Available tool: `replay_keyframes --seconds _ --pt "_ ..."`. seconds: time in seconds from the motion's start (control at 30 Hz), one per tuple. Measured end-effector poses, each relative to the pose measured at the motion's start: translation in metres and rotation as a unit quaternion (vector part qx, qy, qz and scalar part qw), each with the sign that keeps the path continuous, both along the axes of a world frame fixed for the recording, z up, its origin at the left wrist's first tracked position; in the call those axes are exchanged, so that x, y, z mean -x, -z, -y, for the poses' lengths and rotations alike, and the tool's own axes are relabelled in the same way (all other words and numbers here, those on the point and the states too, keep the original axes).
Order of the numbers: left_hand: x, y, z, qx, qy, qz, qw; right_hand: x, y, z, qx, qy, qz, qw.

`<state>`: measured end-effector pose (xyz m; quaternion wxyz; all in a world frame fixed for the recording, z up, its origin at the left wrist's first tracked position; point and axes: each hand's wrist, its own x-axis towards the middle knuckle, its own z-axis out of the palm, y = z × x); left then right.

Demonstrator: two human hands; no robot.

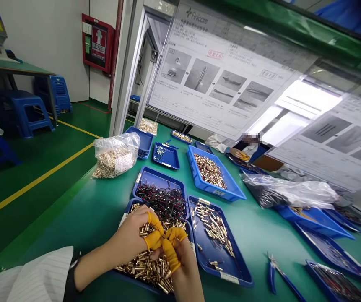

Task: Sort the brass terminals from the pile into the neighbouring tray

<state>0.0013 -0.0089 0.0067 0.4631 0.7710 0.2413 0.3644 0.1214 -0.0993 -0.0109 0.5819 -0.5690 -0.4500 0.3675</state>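
My left hand [134, 237] and my right hand [180, 260] meet over a blue tray [126, 214] heaped with small brass pins [145, 268]. Both wear orange finger cots. The fingertips of both hands are pinched together around something too small to make out. Just beyond my hands, another blue tray [150, 175] holds a tangle of red and black wires [163, 199]. To the right of my hands lies a blue tray [240, 274] with assembled brass pieces [213, 226].
A plastic bag of brass pins [114, 157] sits at the table's left edge. A deeper blue bin of brass parts [210, 172] stands further back. Blue-handled pliers [274, 272] lie at the right. Another person [246, 149] works across the table under hanging instruction sheets [224, 79].
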Motion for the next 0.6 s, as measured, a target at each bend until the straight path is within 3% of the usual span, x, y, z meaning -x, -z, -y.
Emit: replay_keyframes --seconds 0.13,0.23,0.37,0.5,0.6 --pt "0.002 -0.006 -0.002 0.015 -0.004 0.003 1.0 -0.003 -0.009 -0.002 0.004 -0.015 -0.088 0.996" --pt "0.005 -0.009 -0.008 -0.003 0.029 -0.029 0.999 -0.007 -0.013 -0.004 0.033 -0.022 -0.072 0.997" --pt "0.01 -0.007 -0.017 -0.049 0.024 -0.141 0.988 -0.013 -0.012 -0.003 0.078 0.036 -0.034 0.996" --pt "0.014 0.003 -0.017 -0.129 0.056 -0.255 0.957 -0.012 -0.01 -0.002 0.023 0.119 -0.004 0.993" --pt "0.013 0.01 -0.011 -0.181 0.055 -0.297 0.936 -0.008 -0.008 -0.001 -0.012 0.129 0.054 0.99"
